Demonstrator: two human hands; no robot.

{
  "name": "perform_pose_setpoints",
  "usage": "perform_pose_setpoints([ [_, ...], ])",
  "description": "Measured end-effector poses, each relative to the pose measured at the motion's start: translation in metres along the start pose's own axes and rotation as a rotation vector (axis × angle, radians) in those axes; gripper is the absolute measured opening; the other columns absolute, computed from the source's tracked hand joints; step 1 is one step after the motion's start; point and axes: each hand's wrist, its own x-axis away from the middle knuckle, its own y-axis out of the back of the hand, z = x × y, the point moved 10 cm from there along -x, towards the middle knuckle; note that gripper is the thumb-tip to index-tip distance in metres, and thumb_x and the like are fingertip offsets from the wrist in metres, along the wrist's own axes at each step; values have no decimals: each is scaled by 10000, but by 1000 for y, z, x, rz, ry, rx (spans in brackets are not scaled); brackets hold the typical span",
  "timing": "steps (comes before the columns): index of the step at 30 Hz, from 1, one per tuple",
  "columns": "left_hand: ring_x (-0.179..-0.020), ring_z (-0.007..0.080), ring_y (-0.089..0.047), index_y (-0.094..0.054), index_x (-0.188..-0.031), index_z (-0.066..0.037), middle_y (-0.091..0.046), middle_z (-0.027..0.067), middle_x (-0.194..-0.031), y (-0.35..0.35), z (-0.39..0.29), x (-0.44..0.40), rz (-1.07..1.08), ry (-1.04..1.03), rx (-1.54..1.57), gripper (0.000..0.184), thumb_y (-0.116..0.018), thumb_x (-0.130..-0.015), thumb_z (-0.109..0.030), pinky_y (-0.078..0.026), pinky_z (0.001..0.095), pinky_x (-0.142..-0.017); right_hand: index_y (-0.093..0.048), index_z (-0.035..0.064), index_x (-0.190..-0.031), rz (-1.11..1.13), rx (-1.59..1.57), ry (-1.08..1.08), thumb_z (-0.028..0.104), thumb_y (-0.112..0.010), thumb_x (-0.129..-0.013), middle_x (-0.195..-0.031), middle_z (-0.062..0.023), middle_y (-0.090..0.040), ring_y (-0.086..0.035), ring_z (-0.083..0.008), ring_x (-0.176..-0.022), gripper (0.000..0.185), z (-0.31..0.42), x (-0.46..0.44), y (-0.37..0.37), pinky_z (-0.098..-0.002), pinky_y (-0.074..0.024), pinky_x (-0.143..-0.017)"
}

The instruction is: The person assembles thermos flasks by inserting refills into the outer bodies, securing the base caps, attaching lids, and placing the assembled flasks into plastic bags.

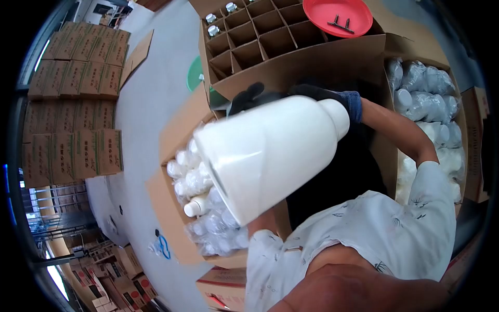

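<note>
A large white plastic bottle point(270, 151) with a white cap point(335, 118) is held up close to the camera, lying on its side with the cap to the right. My right hand point(314, 92), in a black glove with a blue cuff, is closed at the bottle's far side near the cap end. Behind the bottle's upper left edge, my left hand point(250, 99) shows black-gloved fingers against it; its palm is hidden. Below left is an open carton point(195, 258) of white bottles, many in clear plastic wrap.
A divided carton point(296, 60) stands ahead, with several silver-capped bottles in its far left cells. A red bowl point(358, 15) with small dark metal pieces rests on it. More wrapped bottles point(431, 106) fill a carton at right. Stacked cartons point(75, 104) stand at left.
</note>
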Motion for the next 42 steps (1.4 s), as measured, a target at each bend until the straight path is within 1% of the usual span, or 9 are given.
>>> perform_pose_setpoints([
  [6, -1131, 305, -566, -600, -1184, -101, -566, 148, -1241, -33, -59, 5, 121, -293, -271, 350, -671, -843, -139, -494, 425, -930, -525, 31, -1320, 122, 1000, 157, 115, -662, -878, -1271, -142, -591, -569, -252, -1136, 471, 34, 55, 62, -368, -425, -1009],
  [11, -1160, 363, -562, -661, -1130, -101, -587, 177, -1227, -75, -71, 52, 501, -937, -1094, 358, -704, -778, -147, -464, 485, -987, -460, 12, -1386, -72, -153, -530, 178, -676, -837, -1350, -108, -528, -490, -218, -1249, 613, 47, -5, -25, -354, -364, -1086],
  [13, -1178, 350, -554, -705, -1089, -160, -577, 127, -1271, -54, -35, 76, 601, -927, -1338, 324, -691, -766, -143, -419, 515, -1041, -484, 14, -1374, 176, 316, -340, 185, -734, -773, -1342, -106, -545, -522, -230, -1220, 673, 54, -23, -41, -342, -395, -1061],
  [22, -1103, 418, -539, -617, -1155, 9, -603, 223, -1166, 229, -66, -17, -423, -266, -1842, 567, -660, -841, -461, -422, 474, -933, -550, 33, -1305, 250, 572, -356, 215, -721, -858, -1210, -115, -619, -605, -229, -1089, 512, 18, -57, -32, -339, -472, -973],
  [25, -976, 391, -616, -700, -986, -61, -676, 179, -1015, 293, 8, -66, -87, 388, -2146, 472, -676, -799, -494, -466, 481, -856, -540, 38, -1321, 300, 635, -327, 212, -697, -888, -1233, -104, -616, -601, -225, -1109, 493, 10, -95, -43, -334, -464, -992],
  [32, -733, 211, -669, -712, -938, -10, -694, 134, -822, 159, -119, -139, 29, -168, -696, 143, -659, -843, -102, -514, 311, -653, -559, 47, -1292, 539, 807, -39, 264, -717, -869, -1199, -114, -633, -597, -236, -1108, 501, 4, -164, -117, -346, -444, -1027],
  [33, -808, 257, -672, -679, -1030, 10, -687, 159, -931, 88, -168, -118, 214, -809, -1308, 206, -624, -832, 11, -525, 321, -727, -573, 50, -1274, 585, 793, 18, 290, -725, -860, -1175, -112, -640, -605, -237, -1086, 501, -15, -177, -135, -345, -453, -1017],
  [37, -1010, 200, -623, -550, -1233, 5, -643, 114, -1122, 27, -178, -140, 262, -1031, -1060, 365, -553, -876, 82, -494, 292, -887, -639, 61, -1177, 442, 504, -243, 447, -719, -847, -1003, -92, -670, -644, -214, -909, 515, -25, -207, -187, -350, -544, -849],
  [42, -1353, 297, -401, -342, -1454, -32, -424, 131, -1457, 54, -119, -161, 357, -275, -124, 819, -297, -944, -671, -305, 470, -1133, -627, 79, -1093, 33, -111, -450, 406, -578, -949, -935, -76, -674, -672, -151, -815, 361, -32, -251, -80, -282, -581, -742],
])
